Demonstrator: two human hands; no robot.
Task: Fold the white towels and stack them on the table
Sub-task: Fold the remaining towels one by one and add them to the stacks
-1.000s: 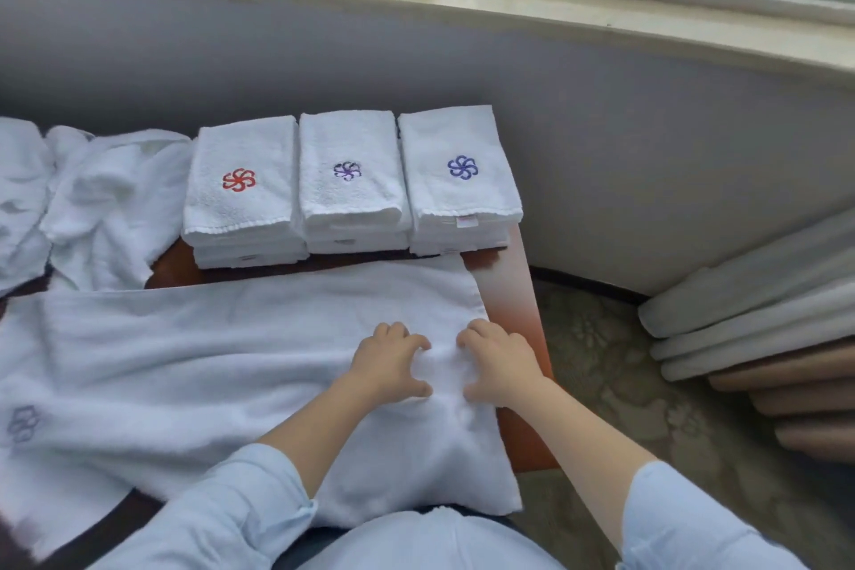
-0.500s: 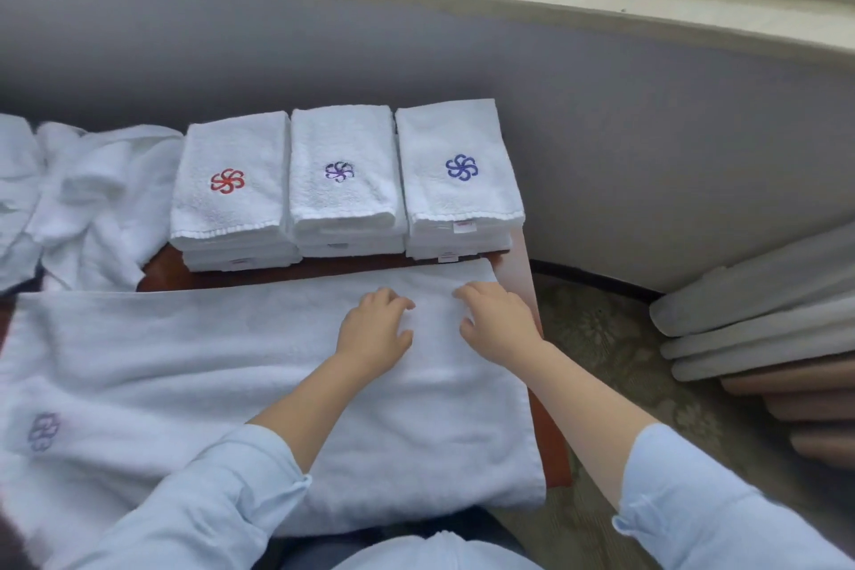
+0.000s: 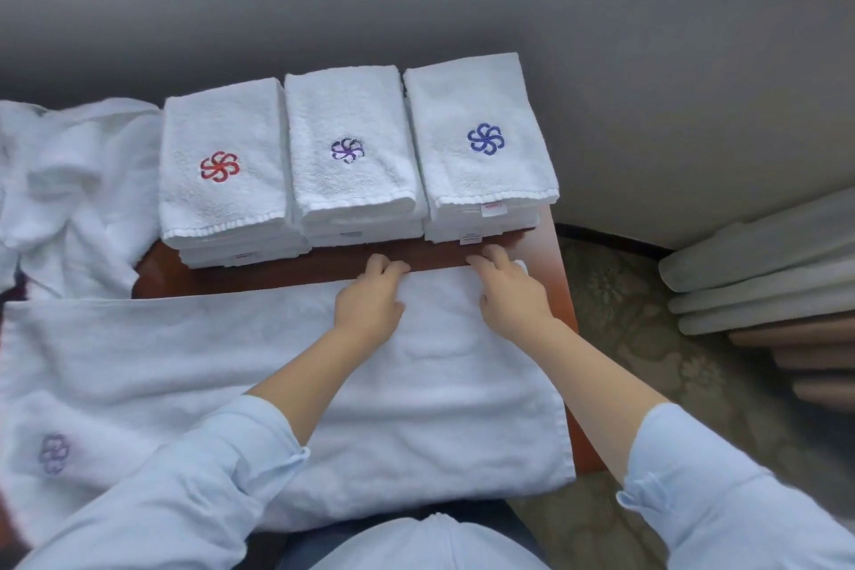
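While three folded stacks [image 3: 351,153] line the table [image 3: 287,268] at 12 o'clock and a heap [image 3: 69,199] waits at 9 o'clock, left hand [image 3: 370,303] and right hand [image 3: 511,294] pinch, fingers curled, the far hem of an unfolded towel [image 3: 185,347] spread at centre.

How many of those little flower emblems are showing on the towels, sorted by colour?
Red emblem: 1
Purple emblems: 2, one of them on the spread towel
Blue emblem: 1
Total: 4
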